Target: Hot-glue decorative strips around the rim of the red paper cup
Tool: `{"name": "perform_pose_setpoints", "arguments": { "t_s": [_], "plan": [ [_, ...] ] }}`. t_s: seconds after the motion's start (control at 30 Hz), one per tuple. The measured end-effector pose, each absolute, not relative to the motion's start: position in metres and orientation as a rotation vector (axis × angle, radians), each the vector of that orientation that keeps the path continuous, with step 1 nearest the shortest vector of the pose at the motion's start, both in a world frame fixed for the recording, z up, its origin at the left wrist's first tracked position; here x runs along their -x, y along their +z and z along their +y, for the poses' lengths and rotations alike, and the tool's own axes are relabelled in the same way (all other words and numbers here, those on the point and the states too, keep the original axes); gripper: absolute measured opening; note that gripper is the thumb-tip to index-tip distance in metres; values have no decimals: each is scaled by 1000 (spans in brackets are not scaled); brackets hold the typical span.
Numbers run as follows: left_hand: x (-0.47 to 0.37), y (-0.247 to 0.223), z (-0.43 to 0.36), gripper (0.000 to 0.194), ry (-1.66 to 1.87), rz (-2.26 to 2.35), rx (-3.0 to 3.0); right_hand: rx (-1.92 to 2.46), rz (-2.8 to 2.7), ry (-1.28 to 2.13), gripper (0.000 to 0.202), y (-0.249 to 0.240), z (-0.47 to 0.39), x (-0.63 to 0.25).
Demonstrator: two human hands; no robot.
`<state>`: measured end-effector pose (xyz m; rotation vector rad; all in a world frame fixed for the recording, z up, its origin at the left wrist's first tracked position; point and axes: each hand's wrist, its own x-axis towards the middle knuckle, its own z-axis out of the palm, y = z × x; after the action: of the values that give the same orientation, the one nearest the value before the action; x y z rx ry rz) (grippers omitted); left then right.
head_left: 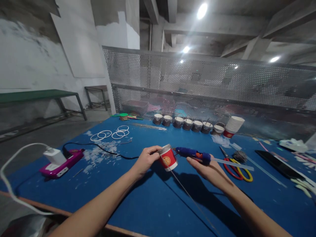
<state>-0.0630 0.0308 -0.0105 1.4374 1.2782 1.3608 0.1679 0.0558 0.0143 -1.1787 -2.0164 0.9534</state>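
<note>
My left hand (147, 160) holds a red paper cup (168, 159) by its rim end, with grey cord wound around that end. The cup is tilted, its white base turned down toward me. A long strand of cord (190, 197) trails from the cup toward the lower right. My right hand (206, 169) is wrapped round a blue glue gun (191, 153), whose tip points left at the wound part of the cup, touching or very near it. A translucent glue stick (232, 163) sticks out of the gun's rear end.
A row of grey-wrapped cups (188, 124) and a cup stack (234, 125) stand along the mesh panel (197, 82). Scissors (237, 169) and a black phone-like slab (278, 164) lie right. White rings (120, 132), glue scraps and a purple power strip (61, 164) lie left.
</note>
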Motion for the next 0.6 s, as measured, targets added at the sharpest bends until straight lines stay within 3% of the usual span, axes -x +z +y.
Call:
{"name": "perform_pose_setpoints", "arguments": {
  "t_s": [0.37,0.5,0.6],
  "plan": [
    [63,-8,30,26,1377,1253,-1430,1185,-1937,1043,47,20,75,-177],
    [60,-7,30,26,1382,1258,-1424,1355,-1851,831,47,18,102,-196],
    [58,-8,30,26,1379,1267,-1416,1412,-1774,521,33,3,126,-212]
  ]
}}
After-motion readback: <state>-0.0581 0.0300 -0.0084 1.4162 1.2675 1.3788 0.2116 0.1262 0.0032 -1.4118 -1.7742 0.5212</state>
